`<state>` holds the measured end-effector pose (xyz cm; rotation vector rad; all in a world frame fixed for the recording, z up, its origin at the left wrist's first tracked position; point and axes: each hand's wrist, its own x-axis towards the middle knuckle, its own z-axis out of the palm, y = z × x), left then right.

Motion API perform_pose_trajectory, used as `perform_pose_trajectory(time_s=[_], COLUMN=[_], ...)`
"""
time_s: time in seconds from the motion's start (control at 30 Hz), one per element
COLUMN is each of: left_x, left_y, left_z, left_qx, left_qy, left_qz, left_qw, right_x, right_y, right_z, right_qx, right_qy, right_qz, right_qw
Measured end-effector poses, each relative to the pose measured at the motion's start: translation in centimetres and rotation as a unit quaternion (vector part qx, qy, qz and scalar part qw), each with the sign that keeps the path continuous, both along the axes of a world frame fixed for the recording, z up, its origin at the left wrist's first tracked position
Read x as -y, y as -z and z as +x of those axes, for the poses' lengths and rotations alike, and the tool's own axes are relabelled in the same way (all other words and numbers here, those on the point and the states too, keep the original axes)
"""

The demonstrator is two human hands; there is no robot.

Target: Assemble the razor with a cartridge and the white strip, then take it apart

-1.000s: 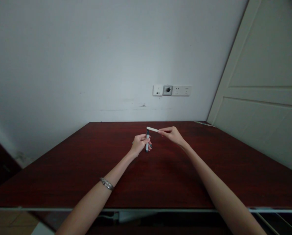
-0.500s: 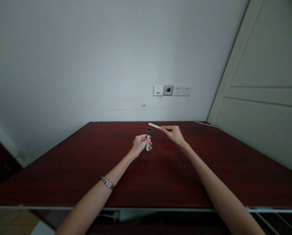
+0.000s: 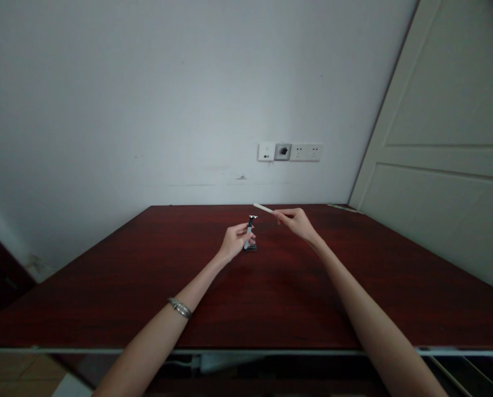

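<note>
**White stick [image 3: 263, 208] and grey-handled tool [image 3: 249, 228] held apart, one in each hand**

The step in hand appears to be a two-handed handling of small parts above the table [image 3: 271, 309]. The tool is gripped in the left hand [image 3: 234, 241], its bright crosspiece [image 3: 253, 216] pointed toward twelve o'clock; thumb and fingers are closed around the handle, though the lower fingers are partly hidden. A small dark piece [image 3: 250, 248] is seen at the tool's six o'clock; whether it is joined to the tool cannot be told. The stick is pinched between thumb and fingertips of the right hand [image 3: 296, 221], its free end just above the crosspiece, toward twelve o'clock, apparently not touching. For the two to be joined, the stick would need to be lowered toward six o'clock and the tool kept steady.

From the tool, the wall sockets [image 3: 290, 152] are found at one o'clock, the pale door panel [image 3: 440, 132] at two. A bracelet [image 3: 180, 307] is worn at the left hand's seven o'clock. No obstacle is seen between stick and crosspiece.
</note>
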<state>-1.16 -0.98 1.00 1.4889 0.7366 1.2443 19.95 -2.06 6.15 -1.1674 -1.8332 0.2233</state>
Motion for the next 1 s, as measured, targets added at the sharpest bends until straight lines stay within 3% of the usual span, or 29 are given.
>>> perform_pose_trajectory(time_s=[0.23, 0.47, 0.63, 0.77, 0.9, 1.0], left_x=[-0.5, -1.0, -1.1, -1.1, -1.2, -1.2], left_y=[-1.3, -1.2, -1.1, -0.9, -0.8, -0.7], left_z=[-1.2, -1.8, -1.8, -1.8, -1.7, -1.8], left_qx=[-0.019, -0.06, -0.059, -0.067, -0.078, -0.085], left_qy=[-0.017, -0.011, -0.012, -0.007, 0.0, -0.001], left_qz=[0.073, 0.099, 0.101, 0.104, 0.103, 0.104], left_qw=[0.997, 0.993, 0.993, 0.992, 0.992, 0.991], right_x=[2.1, 2.7, 2.8, 3.1, 3.1, 3.2], right_y=[-2.4, -3.1, -3.5, -3.4, -3.2, -3.2], right_z=[-0.1, -0.9, -0.6, -0.7, -0.8, -0.7], right_qx=[0.031, 0.091, 0.081, 0.117, 0.082, 0.119], right_qy=[-0.06, -0.123, -0.089, -0.15, -0.101, -0.125], right_qz=[-0.011, -0.037, -0.022, -0.047, -0.006, -0.016], right_qw=[0.998, 0.988, 0.992, 0.981, 0.992, 0.985])
